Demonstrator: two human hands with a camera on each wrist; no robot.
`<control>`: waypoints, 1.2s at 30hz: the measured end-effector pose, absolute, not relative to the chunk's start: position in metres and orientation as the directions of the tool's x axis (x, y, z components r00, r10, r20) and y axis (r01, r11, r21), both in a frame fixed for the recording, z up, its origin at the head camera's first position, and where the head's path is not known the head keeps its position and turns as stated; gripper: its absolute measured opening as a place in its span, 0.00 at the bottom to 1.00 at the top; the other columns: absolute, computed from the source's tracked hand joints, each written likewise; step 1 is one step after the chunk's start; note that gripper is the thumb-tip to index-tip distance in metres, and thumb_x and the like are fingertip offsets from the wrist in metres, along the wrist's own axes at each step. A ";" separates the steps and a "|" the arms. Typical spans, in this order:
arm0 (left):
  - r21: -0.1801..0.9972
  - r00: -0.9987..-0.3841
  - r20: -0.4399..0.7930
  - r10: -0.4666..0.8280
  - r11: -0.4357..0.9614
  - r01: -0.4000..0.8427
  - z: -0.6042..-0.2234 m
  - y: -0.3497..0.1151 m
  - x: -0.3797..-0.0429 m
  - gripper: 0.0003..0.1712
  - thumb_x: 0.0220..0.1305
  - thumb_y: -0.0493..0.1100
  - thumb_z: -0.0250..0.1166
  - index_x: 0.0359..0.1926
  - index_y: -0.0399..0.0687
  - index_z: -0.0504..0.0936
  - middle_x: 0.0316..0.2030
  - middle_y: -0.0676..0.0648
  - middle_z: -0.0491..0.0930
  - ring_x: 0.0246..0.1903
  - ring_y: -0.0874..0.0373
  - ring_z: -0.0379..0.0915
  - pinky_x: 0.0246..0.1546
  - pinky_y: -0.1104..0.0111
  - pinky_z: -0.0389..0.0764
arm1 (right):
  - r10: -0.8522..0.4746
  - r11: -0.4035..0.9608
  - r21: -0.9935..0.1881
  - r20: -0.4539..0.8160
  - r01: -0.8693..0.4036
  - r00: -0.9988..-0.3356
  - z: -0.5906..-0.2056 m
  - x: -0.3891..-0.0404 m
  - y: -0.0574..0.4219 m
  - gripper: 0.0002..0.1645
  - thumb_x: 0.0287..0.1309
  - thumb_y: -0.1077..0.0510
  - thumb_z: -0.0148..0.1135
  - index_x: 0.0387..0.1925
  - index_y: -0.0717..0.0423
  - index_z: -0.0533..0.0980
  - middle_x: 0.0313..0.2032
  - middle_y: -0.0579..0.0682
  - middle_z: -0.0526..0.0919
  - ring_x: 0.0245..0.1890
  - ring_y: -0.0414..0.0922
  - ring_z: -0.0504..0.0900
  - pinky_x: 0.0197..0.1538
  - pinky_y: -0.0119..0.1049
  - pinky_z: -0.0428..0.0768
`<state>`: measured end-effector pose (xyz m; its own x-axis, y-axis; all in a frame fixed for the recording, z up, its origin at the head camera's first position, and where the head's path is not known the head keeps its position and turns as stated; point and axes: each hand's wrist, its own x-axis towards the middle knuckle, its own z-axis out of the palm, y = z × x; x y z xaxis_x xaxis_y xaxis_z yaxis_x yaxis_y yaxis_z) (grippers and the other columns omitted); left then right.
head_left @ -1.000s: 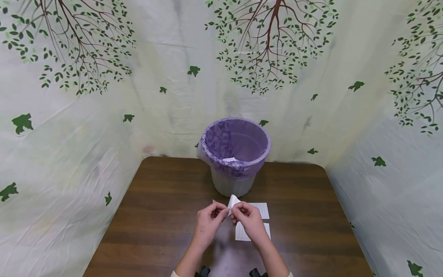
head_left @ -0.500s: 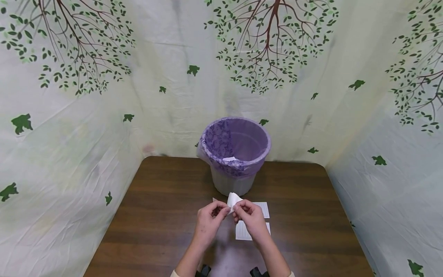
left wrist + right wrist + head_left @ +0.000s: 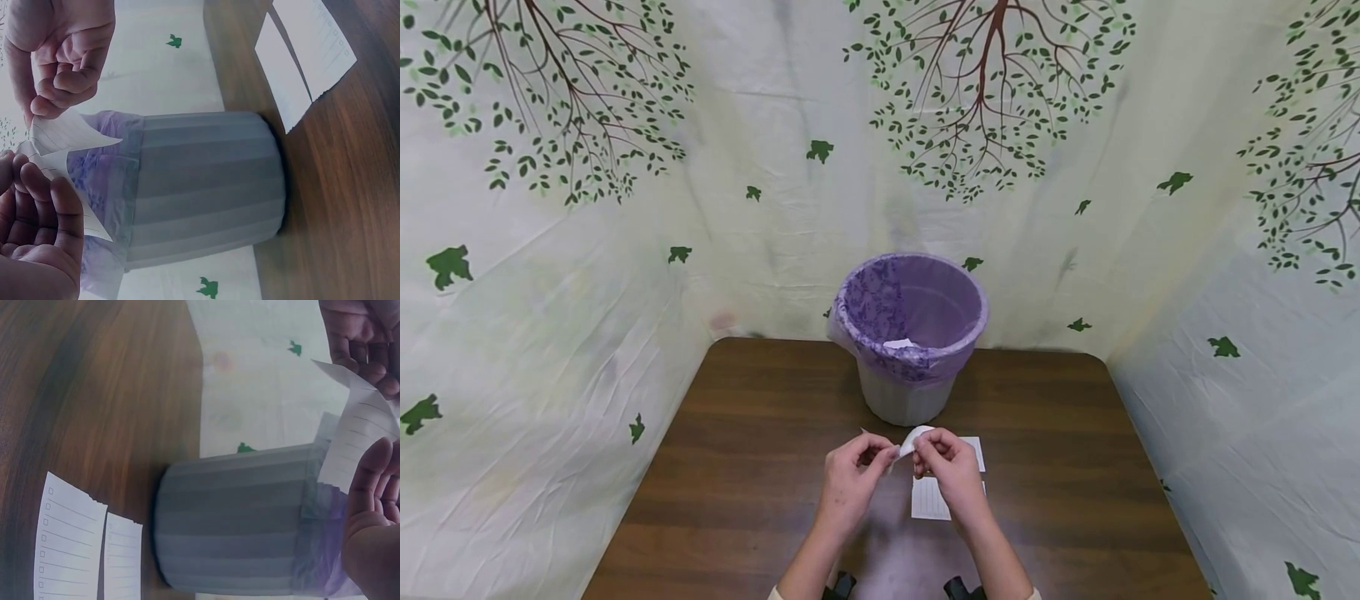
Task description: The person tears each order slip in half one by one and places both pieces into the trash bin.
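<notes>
Both hands hold a thin lined sheet of white paper (image 3: 914, 438) above the table, in front of the bin. My left hand (image 3: 848, 483) pinches it between thumb and fingertips, and my right hand (image 3: 950, 468) pinches it close beside. In the left wrist view the paper (image 3: 59, 144) splits into two flaps below the fingertips, one by each hand. The right wrist view shows its ruled lines as the paper (image 3: 362, 425) curves down. Two torn ruled pieces with small checkboxes, a wider piece (image 3: 67, 550) and a narrower piece (image 3: 122, 562), lie on the table.
A grey bin (image 3: 906, 400) with a purple patterned liner (image 3: 936, 308) stands just beyond the hands, a white scrap (image 3: 898, 344) inside it. The brown wooden table (image 3: 760, 417) ends against a leaf-printed cloth (image 3: 760, 275) at the back and sides.
My right hand has moved slightly right, away from the left. The paper between them, peaked upright before, now bends over to the right. My left hand has barely moved.
</notes>
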<state>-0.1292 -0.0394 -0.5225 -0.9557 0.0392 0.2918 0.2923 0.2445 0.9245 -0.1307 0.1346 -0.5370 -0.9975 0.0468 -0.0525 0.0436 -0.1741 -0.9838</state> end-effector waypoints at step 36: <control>0.925 -0.957 0.289 0.008 0.254 0.281 -0.523 -0.045 -0.130 0.03 0.64 0.38 0.76 0.33 0.48 0.90 0.28 0.52 0.88 0.27 0.68 0.79 0.32 0.73 0.82 | 0.204 -0.191 -0.982 -0.044 0.004 -0.978 -0.534 -0.135 0.148 0.13 0.69 0.66 0.66 0.43 0.78 0.77 0.23 0.44 0.81 0.21 0.38 0.79 0.33 0.32 0.84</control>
